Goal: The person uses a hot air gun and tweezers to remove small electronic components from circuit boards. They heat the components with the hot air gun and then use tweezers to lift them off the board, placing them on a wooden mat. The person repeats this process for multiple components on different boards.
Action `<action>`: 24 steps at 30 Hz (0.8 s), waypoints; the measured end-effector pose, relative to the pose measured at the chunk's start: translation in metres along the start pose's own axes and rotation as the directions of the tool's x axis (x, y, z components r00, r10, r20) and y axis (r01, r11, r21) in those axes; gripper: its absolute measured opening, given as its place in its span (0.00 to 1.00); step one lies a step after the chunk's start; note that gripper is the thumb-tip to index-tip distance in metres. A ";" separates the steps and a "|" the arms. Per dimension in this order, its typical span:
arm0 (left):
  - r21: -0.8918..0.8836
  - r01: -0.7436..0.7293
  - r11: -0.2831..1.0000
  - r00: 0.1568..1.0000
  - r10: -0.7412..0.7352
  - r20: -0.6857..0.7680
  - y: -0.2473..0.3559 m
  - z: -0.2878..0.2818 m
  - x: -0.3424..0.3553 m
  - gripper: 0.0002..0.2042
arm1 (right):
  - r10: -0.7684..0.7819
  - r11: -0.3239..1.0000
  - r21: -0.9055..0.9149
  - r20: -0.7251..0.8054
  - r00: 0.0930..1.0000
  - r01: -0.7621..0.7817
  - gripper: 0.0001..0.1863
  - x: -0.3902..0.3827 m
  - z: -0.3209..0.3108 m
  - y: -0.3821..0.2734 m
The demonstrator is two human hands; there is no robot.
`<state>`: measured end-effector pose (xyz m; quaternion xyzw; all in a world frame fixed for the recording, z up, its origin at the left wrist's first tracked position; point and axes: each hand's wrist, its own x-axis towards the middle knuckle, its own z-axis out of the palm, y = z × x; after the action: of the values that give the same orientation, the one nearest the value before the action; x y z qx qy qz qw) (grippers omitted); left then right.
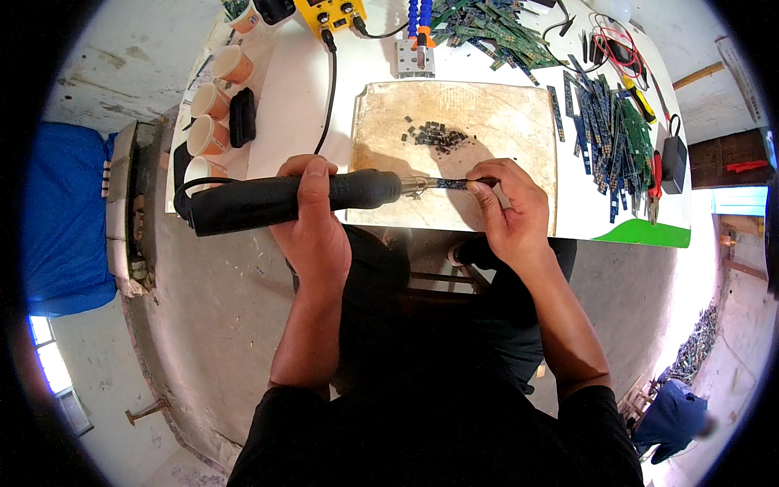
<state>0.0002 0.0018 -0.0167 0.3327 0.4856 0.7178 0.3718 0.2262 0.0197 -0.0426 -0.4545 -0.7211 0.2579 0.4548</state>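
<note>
- Left hand (315, 239) closed around a thick black cylindrical hand tool (284, 200), left of the frame's centre; the thumb lies across the near face and the other fingers wrap behind it.
- Right hand (519, 215), right of centre, pinches the right end of a narrow, dark blue circuit-board strip (451, 184) between thumb and forefinger; a small dark piece shows at the fingertips, too small to identify.
- The tool's shiny metal nozzle (412, 186) points right, in line with the strip; whether they touch cannot be told.
- Under the strip, a tan rectangular board (377, 122) with brown, scorched-looking stains fills the middle of the tabletop; small, flat black chips (438, 136) lie loose on it.
- Stiff, thin blue strips (596, 146) heap at the upper right; green strips (507, 32) pile at the top.
- At the upper left, pale paper cups (209, 101) stand in a column beside a yellow box with black knobs (333, 15).
- Both bare forearms rise from black sleeves at the bottom, elbows apart, the right one slanting up and left, the left nearly upright.
</note>
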 end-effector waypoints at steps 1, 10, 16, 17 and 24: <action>-0.006 -0.001 1.000 1.000 0.001 0.003 0.000 0.000 0.000 0.05 | 0.001 1.000 -0.003 -0.002 1.000 -0.001 0.05 0.000 0.000 0.000; 0.010 0.002 1.000 1.000 -0.002 0.012 0.000 -0.001 0.000 0.05 | 0.008 1.000 0.006 -0.004 1.000 -0.008 0.05 0.001 0.001 0.000; 0.009 0.000 1.000 1.000 0.000 0.014 0.000 -0.001 0.000 0.05 | 0.017 1.000 -0.004 0.008 1.000 -0.017 0.05 0.002 0.001 0.000; 0.008 -0.002 1.000 1.000 0.002 0.015 0.000 -0.001 0.001 0.05 | 0.017 1.000 -0.003 0.009 1.000 -0.017 0.05 0.002 0.001 0.000; 0.019 0.001 1.000 1.000 -0.001 0.015 0.000 -0.002 0.000 0.05 | 0.037 0.999 -0.006 0.013 0.999 -0.037 0.05 0.002 0.001 -0.003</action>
<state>-0.0017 0.0008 -0.0170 0.3416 0.4897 0.7104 0.3725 0.2240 0.0203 -0.0393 -0.4675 -0.7162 0.2675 0.4439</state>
